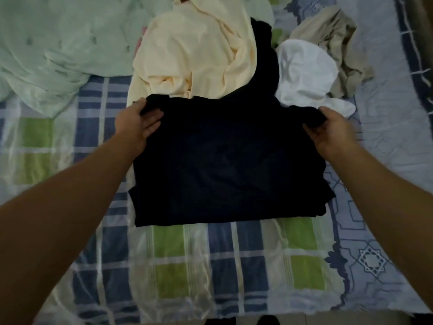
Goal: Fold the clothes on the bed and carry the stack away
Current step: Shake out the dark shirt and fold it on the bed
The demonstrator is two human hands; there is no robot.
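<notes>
Fold in progress: soft black cotton garment [225, 160] on checked bedsheet [182, 259].
Left hand [140, 118] and right hand [332, 130] pinch far corners; limp, light, likely sags.

a garment [225, 160] lies on the bed [234, 266] between the left hand [138, 123] and right hand [332, 132]; a clothes pile [199, 55] lies beyond both hands.

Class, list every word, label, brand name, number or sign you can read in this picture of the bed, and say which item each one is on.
None: no readable text in this view.
Black garment, held at its far corners by the left hand and right hand: no print or tag visible.
Cream garment, white garment, checked sheet: plain or patterned only, no lettering.
</notes>
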